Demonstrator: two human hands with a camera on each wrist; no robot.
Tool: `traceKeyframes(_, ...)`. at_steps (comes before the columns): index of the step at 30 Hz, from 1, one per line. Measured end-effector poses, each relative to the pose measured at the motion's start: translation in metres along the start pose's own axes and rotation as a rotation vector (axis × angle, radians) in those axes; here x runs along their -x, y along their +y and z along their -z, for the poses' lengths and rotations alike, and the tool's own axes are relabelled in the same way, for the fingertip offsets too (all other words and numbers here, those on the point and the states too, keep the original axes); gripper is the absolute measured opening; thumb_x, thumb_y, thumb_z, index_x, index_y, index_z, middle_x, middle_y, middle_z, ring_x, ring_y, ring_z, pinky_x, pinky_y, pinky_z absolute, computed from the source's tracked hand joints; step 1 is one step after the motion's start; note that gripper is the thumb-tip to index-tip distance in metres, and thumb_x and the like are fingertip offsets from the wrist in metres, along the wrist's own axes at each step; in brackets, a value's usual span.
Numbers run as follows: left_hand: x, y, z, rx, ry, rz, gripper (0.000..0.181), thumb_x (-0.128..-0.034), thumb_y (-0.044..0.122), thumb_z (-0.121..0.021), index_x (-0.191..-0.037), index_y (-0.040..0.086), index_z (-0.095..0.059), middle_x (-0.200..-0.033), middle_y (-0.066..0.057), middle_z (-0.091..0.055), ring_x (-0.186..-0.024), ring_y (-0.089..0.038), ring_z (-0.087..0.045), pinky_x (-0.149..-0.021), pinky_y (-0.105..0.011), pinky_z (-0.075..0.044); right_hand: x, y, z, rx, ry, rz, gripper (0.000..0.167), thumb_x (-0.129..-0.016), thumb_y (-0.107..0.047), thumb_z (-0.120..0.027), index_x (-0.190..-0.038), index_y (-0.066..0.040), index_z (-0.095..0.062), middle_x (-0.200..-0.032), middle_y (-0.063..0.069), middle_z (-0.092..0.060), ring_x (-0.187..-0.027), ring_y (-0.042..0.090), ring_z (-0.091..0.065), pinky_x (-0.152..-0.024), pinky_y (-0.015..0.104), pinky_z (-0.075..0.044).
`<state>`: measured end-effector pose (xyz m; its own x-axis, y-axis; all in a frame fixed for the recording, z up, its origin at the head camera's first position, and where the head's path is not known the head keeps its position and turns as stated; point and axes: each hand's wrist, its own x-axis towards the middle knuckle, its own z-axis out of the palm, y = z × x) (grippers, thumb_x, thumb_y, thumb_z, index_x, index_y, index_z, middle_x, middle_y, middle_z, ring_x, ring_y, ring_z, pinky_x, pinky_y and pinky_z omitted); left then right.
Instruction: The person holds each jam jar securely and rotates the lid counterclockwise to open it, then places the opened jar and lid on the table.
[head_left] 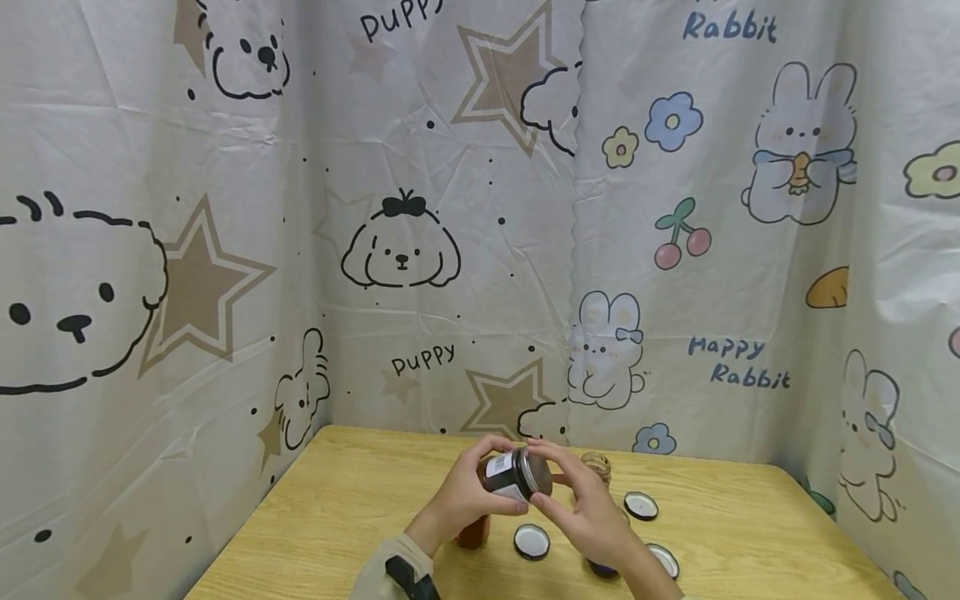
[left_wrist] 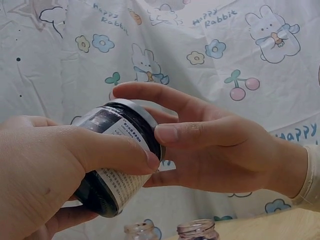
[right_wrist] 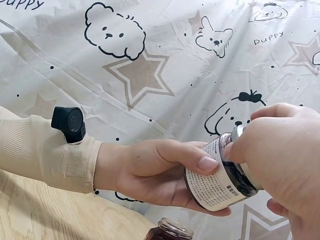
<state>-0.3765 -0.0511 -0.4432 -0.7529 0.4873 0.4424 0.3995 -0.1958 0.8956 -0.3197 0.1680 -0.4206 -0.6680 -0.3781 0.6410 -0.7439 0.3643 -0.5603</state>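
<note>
A glass jar (head_left: 501,473) with dark contents and a black-and-white label is held tilted above the table. My left hand (head_left: 459,493) grips its body, the thumb lying across the label in the left wrist view. Fingers and thumb of my right hand (head_left: 588,510) pinch the silver lid (head_left: 538,472) at the jar's top. Seen from the right wrist, the back of that hand hides most of the lid (right_wrist: 238,133). Whether the lid is loose, I cannot tell.
Upturned lids with white insides lie on the wooden table (head_left: 360,500): one lid (head_left: 532,542) below the hands, another lid (head_left: 641,505) and a third lid (head_left: 663,561) to the right. A reddish-brown jar (head_left: 474,533) and lidless jars (left_wrist: 197,229) stand below. Printed curtains surround the table.
</note>
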Motion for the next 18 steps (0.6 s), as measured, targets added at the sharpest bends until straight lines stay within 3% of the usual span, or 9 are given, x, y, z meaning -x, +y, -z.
traceKeyframes(5, 0.0003, -0.0004, 0.0015, 0.010, -0.003, 0.003, 0.064, -0.0771, -0.002, -0.088, -0.131, 0.006, -0.056, -0.129, -0.015, -0.055, -0.108, -0.030, -0.065, -0.086, -0.043, -0.059, -0.0005, 0.0019, -0.0001, -0.035, -0.036, 0.028, 0.057, -0.098, -0.007, -0.071, -0.151, -0.016, -0.050, -0.155, 0.011, -0.044, -0.138, 0.032, -0.044, -0.095, 0.051, -0.054)
traceKeyframes(10, 0.0003, -0.0010, 0.0021, 0.008, 0.004, 0.005, 0.063, -0.0770, -0.002, -0.089, -0.131, 0.006, -0.057, -0.130, -0.015, -0.055, -0.107, -0.030, -0.066, -0.084, -0.043, -0.059, -0.0011, 0.0019, 0.0008, -0.045, -0.059, 0.019, 0.065, -0.096, 0.002, -0.070, -0.153, -0.018, -0.048, -0.153, 0.007, -0.041, -0.136, 0.034, -0.043, -0.096, 0.056, -0.052)
traceKeyframes(14, 0.0002, -0.0012, 0.0016, 0.020, 0.004, 0.001, 0.063, -0.0767, -0.003, -0.089, -0.130, 0.006, -0.056, -0.130, -0.015, -0.054, -0.106, -0.029, -0.066, -0.083, -0.043, -0.059, -0.0011, 0.0012, 0.0011, -0.008, -0.059, 0.018, 0.069, -0.091, 0.009, -0.069, -0.152, -0.017, -0.050, -0.150, 0.003, -0.042, -0.136, 0.031, -0.044, -0.100, 0.063, -0.047)
traceKeyframes(18, 0.0004, -0.0015, 0.0006, 0.025, 0.005, 0.001, 0.063, -0.0763, -0.003, -0.088, -0.130, 0.005, -0.056, -0.130, -0.015, -0.054, -0.106, -0.030, -0.066, -0.084, -0.043, -0.059, -0.0002, 0.0012, 0.0006, 0.048, -0.035, 0.019, 0.077, -0.083, 0.015, -0.068, -0.150, -0.019, -0.053, -0.149, -0.003, -0.046, -0.137, 0.025, -0.045, -0.105, 0.061, -0.043)
